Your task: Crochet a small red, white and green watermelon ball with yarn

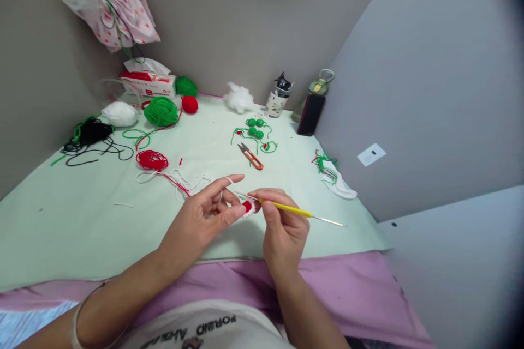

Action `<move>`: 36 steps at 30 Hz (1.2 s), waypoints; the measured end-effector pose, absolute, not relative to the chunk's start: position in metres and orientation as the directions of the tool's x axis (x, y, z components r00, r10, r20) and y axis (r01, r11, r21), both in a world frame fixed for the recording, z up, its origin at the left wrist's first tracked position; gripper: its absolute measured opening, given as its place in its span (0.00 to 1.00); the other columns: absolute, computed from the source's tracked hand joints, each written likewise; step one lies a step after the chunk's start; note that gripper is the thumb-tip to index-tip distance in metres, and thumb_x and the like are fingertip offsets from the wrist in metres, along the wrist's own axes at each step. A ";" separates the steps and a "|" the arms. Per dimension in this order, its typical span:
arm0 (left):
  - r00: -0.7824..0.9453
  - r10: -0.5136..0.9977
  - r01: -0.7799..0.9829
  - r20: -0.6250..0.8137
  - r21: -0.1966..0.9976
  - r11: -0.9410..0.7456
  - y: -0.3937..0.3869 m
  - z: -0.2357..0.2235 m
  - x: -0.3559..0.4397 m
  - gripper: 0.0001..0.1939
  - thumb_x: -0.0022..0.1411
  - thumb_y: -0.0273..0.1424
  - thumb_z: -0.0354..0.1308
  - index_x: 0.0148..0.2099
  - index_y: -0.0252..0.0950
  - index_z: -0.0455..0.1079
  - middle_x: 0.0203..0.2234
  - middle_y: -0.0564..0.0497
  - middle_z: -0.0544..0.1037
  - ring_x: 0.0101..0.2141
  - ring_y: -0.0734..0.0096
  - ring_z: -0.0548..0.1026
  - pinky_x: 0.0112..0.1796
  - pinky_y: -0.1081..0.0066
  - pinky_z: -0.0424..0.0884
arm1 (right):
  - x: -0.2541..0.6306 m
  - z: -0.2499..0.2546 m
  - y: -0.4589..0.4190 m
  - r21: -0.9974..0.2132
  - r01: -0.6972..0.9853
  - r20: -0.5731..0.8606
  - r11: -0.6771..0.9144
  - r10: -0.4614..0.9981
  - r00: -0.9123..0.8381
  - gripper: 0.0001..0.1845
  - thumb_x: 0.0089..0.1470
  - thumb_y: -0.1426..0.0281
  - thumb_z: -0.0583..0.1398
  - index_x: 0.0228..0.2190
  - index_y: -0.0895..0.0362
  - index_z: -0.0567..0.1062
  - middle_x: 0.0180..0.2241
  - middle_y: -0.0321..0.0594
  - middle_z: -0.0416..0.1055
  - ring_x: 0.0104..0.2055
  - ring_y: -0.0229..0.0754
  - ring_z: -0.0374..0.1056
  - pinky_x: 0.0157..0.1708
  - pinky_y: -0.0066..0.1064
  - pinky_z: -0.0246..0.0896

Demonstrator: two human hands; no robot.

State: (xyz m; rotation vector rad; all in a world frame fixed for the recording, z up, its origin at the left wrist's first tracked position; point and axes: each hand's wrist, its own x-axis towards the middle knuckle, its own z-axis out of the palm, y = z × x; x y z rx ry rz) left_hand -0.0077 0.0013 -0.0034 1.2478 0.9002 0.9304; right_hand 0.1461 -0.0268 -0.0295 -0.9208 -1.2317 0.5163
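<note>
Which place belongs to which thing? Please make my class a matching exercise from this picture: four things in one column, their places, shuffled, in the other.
Things
1. Yellow hook
2. Orange-handled snips
3. Phone
4. White fluffy stuffing

Places
A. Upright in front of the bottle
B. Just left of the cup by the back wall
C. Held in the right hand
D. Lying just nearer the person than the small green balls

Right pairs: 1-C, 2-D, 3-A, 4-B
</note>
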 end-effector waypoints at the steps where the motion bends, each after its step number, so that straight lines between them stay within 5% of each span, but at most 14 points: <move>1: 0.390 0.917 -0.157 -0.079 0.976 0.151 0.002 -0.004 -0.006 0.27 0.61 0.39 0.69 0.62 0.42 0.72 0.31 0.56 0.76 0.30 0.71 0.70 0.33 0.69 0.67 | 0.146 -0.030 -0.028 -0.793 0.182 0.609 0.581 0.751 0.257 0.12 0.65 0.76 0.60 0.42 0.49 0.82 0.36 0.37 0.81 0.39 0.39 0.75 0.38 0.32 0.72; 6: 0.360 0.923 -0.415 -0.138 0.862 0.291 0.000 -0.003 0.000 0.25 0.55 0.33 0.74 0.56 0.40 0.78 0.31 0.54 0.78 0.33 0.71 0.75 0.38 0.71 0.71 | 0.146 -0.039 -0.035 -0.456 0.559 0.833 0.693 0.553 -0.005 0.22 0.63 0.80 0.60 0.54 0.50 0.77 0.45 0.44 0.78 0.45 0.44 0.76 0.42 0.36 0.76; 10: 0.368 0.917 -0.486 -0.154 0.809 0.331 0.002 0.002 -0.003 0.22 0.53 0.32 0.76 0.52 0.41 0.81 0.30 0.56 0.77 0.32 0.76 0.74 0.37 0.78 0.71 | 0.149 -0.033 -0.033 -0.135 0.739 0.875 0.660 0.429 -0.224 0.23 0.63 0.78 0.60 0.58 0.54 0.75 0.42 0.46 0.79 0.46 0.46 0.76 0.43 0.36 0.77; 17: 0.497 0.849 -0.524 -0.178 0.718 0.458 0.019 0.013 -0.016 0.19 0.56 0.33 0.75 0.50 0.38 0.83 0.35 0.50 0.83 0.38 0.74 0.78 0.43 0.78 0.75 | 0.158 0.008 0.004 0.264 0.631 0.861 0.729 0.117 -0.495 0.17 0.63 0.79 0.57 0.47 0.53 0.80 0.39 0.42 0.81 0.39 0.43 0.75 0.39 0.34 0.78; 25: 0.473 0.878 -0.503 -0.072 0.796 0.336 0.055 0.018 -0.024 0.10 0.61 0.34 0.70 0.45 0.37 0.84 0.39 0.49 0.84 0.42 0.69 0.79 0.46 0.74 0.75 | 0.158 0.019 0.047 0.407 0.587 0.788 0.699 0.056 -0.613 0.14 0.65 0.77 0.56 0.44 0.53 0.80 0.39 0.41 0.81 0.38 0.42 0.75 0.37 0.34 0.76; 28: 0.482 0.875 -0.458 -0.043 0.839 0.294 0.077 0.014 -0.024 0.11 0.62 0.31 0.68 0.48 0.36 0.82 0.39 0.47 0.84 0.41 0.66 0.80 0.43 0.74 0.75 | 0.153 0.008 0.061 0.341 0.611 0.797 0.714 0.125 -0.591 0.15 0.65 0.78 0.56 0.46 0.54 0.79 0.40 0.43 0.81 0.40 0.42 0.75 0.38 0.35 0.74; 30: 0.487 0.873 -0.450 -0.032 0.847 0.282 0.093 0.008 -0.026 0.13 0.62 0.29 0.68 0.50 0.35 0.82 0.40 0.45 0.83 0.40 0.67 0.80 0.42 0.74 0.76 | 0.153 -0.001 0.069 0.181 0.620 0.814 0.763 0.238 -0.530 0.17 0.65 0.79 0.55 0.49 0.53 0.79 0.44 0.46 0.80 0.44 0.43 0.75 0.44 0.35 0.74; 34: 0.498 0.866 -0.438 -0.042 0.850 0.293 0.110 -0.005 -0.030 0.14 0.62 0.26 0.69 0.51 0.33 0.81 0.34 0.48 0.82 0.32 0.75 0.78 0.37 0.79 0.75 | 0.164 -0.009 0.079 -0.574 0.494 0.673 0.653 0.720 -0.171 0.14 0.65 0.72 0.57 0.48 0.53 0.80 0.49 0.47 0.77 0.49 0.43 0.73 0.52 0.39 0.70; 36: 0.520 0.852 -0.421 -0.053 0.853 0.310 0.109 -0.011 -0.030 0.16 0.61 0.26 0.70 0.52 0.33 0.80 0.30 0.50 0.81 0.29 0.77 0.76 0.34 0.80 0.74 | 0.171 -0.008 0.082 -0.742 0.399 0.539 0.539 0.833 -0.123 0.14 0.65 0.66 0.59 0.47 0.55 0.81 0.46 0.47 0.77 0.43 0.41 0.73 0.47 0.37 0.72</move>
